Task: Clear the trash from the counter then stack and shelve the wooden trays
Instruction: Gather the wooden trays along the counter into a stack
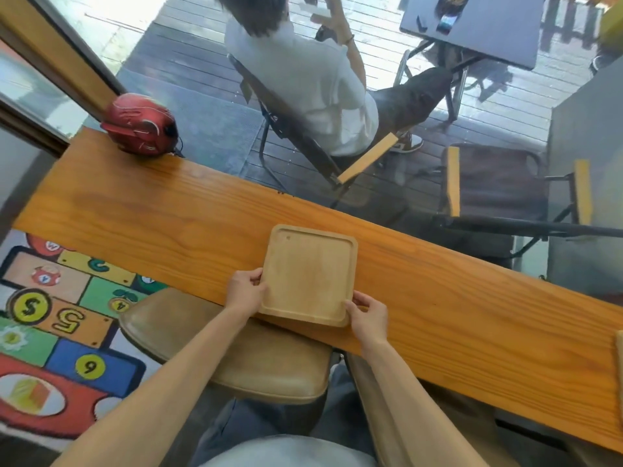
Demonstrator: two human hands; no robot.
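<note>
A square pale wooden tray (308, 274) lies on the long orange wooden counter (455, 315), its near edge slightly past the counter's front edge. A second tray edge seems to show just under it, so it may rest on another tray. My left hand (244, 289) grips the tray's near left side. My right hand (367, 316) grips its near right corner. The edge of another pale wooden tray (619, 362) peeks in at the far right of the counter.
A red helmet (140, 124) sits at the counter's far left end. A tan padded stool (232, 352) stands under the counter before me. Beyond the glass, a person sits on a chair (303, 136) near a grey table (472, 28). A colourful play mat (54, 332) covers the floor at left.
</note>
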